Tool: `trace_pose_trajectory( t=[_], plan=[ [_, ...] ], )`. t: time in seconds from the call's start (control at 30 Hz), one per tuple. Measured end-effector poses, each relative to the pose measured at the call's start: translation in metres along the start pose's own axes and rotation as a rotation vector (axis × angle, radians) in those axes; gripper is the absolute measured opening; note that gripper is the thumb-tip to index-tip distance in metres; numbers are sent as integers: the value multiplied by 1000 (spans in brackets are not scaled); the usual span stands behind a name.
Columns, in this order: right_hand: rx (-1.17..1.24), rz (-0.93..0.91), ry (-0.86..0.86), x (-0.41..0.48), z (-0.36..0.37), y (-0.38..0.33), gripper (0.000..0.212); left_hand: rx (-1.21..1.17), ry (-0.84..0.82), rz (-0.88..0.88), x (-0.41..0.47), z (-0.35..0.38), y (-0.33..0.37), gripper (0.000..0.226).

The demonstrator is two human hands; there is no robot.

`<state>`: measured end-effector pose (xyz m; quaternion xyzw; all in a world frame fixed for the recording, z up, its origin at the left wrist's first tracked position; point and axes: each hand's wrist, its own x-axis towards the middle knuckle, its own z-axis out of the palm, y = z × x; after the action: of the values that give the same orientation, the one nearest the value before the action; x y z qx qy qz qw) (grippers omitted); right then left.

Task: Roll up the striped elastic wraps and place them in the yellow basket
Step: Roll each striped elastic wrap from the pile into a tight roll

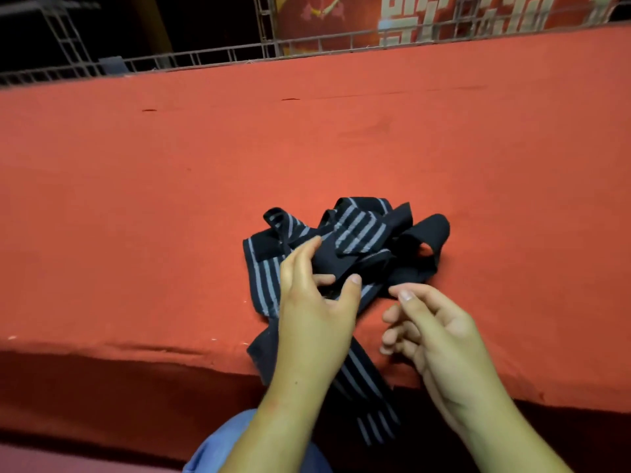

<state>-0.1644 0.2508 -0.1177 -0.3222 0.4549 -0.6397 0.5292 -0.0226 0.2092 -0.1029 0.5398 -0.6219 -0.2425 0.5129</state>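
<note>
wraps (pixel 358 227): lying tangled at the table's (pixel 205 165) front edge, one tail dangling over
left hand (pixel 314 302): pinching a black fold, I'm guessing to free one wrap
right hand (pixel 433 329): hovering alongside, loosely curled, holding nothing

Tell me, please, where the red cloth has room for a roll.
The red cloth table cover is bare left of the tangled black grey-striped elastic wraps, right of them, and behind them up to the grey metal grid frame. The middle of the near edge is crowded: the left hand grips the pile, the right hand hovers beside.
</note>
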Motion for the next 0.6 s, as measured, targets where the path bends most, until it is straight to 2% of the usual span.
trace_pose_trajectory(
  t=[0.17,0.27,0.43,0.5,0.6],
  plan=[
    [43,-58,99,12,-29,-11,39,111,-14,-60,8,9,-10,70],
    [-183,-174,195,31,-37,-19,41,109,17,-89,3,14,-14,68],
    [-703,-214,195,68,-39,-21,82,134,48,-67,2,22,-13,63],
    [-791,-230,182,77,-39,-23,74,134,53,-51,0,22,-13,55],
    [-698,-162,290,83,-43,-23,43,76,107,-69,1,23,-14,42]
  ],
)
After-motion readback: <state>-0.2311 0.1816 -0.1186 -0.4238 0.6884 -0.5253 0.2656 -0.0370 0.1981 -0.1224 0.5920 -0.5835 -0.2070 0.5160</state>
